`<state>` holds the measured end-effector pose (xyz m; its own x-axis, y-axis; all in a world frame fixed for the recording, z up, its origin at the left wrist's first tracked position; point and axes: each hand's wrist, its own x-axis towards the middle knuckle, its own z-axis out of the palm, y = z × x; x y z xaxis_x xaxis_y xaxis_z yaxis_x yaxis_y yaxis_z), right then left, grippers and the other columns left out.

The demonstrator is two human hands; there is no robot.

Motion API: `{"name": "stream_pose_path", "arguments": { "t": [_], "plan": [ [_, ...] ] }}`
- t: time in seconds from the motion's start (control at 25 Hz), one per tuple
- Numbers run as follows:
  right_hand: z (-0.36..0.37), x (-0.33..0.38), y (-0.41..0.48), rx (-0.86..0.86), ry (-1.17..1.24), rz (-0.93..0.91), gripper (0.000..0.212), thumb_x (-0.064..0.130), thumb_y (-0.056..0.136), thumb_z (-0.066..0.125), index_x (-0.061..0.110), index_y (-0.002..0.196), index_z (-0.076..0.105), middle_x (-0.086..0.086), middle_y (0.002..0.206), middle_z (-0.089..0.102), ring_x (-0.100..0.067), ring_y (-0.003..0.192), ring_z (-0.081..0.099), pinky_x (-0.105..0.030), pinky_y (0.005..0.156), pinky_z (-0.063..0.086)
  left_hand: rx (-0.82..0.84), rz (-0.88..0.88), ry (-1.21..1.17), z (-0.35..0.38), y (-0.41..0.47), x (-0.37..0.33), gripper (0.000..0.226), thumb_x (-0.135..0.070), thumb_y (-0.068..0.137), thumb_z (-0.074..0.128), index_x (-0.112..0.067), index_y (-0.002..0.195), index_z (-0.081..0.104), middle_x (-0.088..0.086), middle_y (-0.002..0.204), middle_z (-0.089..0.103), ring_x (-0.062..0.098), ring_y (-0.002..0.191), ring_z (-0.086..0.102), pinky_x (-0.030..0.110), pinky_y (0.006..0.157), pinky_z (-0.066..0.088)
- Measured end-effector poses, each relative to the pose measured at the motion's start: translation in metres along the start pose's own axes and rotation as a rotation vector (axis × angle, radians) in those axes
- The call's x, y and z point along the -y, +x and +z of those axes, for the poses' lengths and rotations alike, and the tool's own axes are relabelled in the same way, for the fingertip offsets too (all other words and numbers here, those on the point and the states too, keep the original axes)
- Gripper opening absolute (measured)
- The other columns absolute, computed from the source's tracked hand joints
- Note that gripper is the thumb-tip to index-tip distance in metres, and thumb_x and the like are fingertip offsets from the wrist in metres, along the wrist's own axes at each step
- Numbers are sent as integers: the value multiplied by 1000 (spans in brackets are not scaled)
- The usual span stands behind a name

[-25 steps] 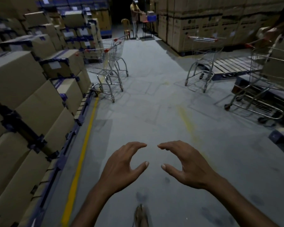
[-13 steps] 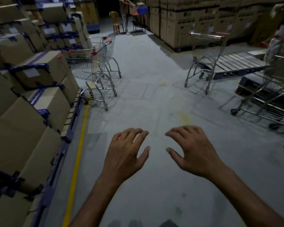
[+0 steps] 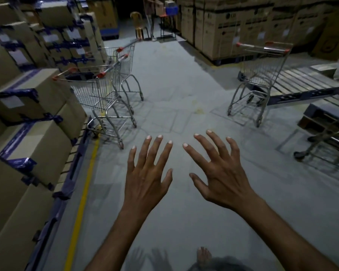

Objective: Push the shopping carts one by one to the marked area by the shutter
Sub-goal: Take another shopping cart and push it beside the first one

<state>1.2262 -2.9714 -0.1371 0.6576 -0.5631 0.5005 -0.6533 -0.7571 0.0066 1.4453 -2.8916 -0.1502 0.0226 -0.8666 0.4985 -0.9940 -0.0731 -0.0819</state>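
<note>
Both my hands are stretched out ahead over the grey floor, palms down, fingers spread, holding nothing: my left hand (image 3: 148, 173), my right hand (image 3: 218, 173). Ahead on the left stands a wire shopping cart (image 3: 98, 94) with red handle caps, beside the box stacks. A second cart (image 3: 125, 61) stands just behind it. A third cart (image 3: 260, 75) stands ahead on the right near a pallet. Part of another cart (image 3: 325, 145) shows at the right edge. All carts are beyond my fingertips.
Stacked cardboard boxes (image 3: 27, 133) on pallets line the left, edged by a yellow floor line (image 3: 82, 196). Tall box stacks (image 3: 243, 26) fill the back right. A flat pallet (image 3: 305, 85) lies at right. A chair (image 3: 138, 24) and a person's legs (image 3: 151, 22) stand far back.
I have moved closer to the carts. My hands rose and their curled fingers spread out flat.
</note>
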Motion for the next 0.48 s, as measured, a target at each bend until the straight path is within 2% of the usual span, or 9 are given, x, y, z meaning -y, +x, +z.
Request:
{"name": "stream_pose_path", "arguments": {
  "t": [0.08, 0.16, 0.24, 0.32, 0.4, 0.48],
  "plan": [
    [27, -36, 50, 80, -12, -16, 79, 54, 91, 56, 30, 161, 27, -9, 166, 26, -33, 155, 18, -65, 115, 21, 21, -28, 9, 24, 50, 9, 77, -48, 95, 56, -27, 161, 22, 3, 167, 20, 26, 155, 15, 57, 120, 20],
    [51, -66, 101, 150, -8, -17, 76, 56, 92, 52, 30, 160, 28, -8, 162, 33, -32, 150, 29, -59, 114, 28, 49, -96, -8, 46, 97, 21, 73, -51, 95, 54, -27, 159, 28, 2, 164, 28, 26, 153, 23, 54, 115, 29],
    [76, -86, 145, 207, 43, 0, 72, 58, 94, 49, 27, 157, 33, -6, 154, 45, -30, 140, 42, -51, 108, 38, 77, -175, -53, 67, 136, 37, 66, -53, 95, 52, -26, 153, 38, 1, 155, 42, 25, 144, 38, 46, 102, 42],
    [104, -102, 190, 242, 76, 12, 68, 60, 94, 47, 26, 153, 38, -2, 146, 52, -27, 131, 49, -47, 103, 43, 117, -237, -61, 90, 174, 57, 60, -56, 94, 50, -26, 146, 47, -2, 142, 54, 21, 129, 51, 40, 83, 49],
    [134, -113, 234, 253, 105, 0, 65, 59, 94, 46, 26, 149, 42, 0, 140, 56, -25, 125, 52, -44, 98, 45, 162, -275, -66, 115, 210, 82, 56, -60, 94, 49, -28, 140, 51, -4, 131, 60, 19, 114, 60, 35, 69, 50],
    [169, -122, 282, 279, 113, -8, 61, 60, 92, 46, 27, 144, 46, 1, 134, 59, -24, 119, 54, -43, 94, 45, 213, -292, -62, 147, 247, 115, 54, -63, 93, 46, -31, 135, 54, -7, 122, 64, 18, 103, 64, 32, 63, 48]
  ]
}}
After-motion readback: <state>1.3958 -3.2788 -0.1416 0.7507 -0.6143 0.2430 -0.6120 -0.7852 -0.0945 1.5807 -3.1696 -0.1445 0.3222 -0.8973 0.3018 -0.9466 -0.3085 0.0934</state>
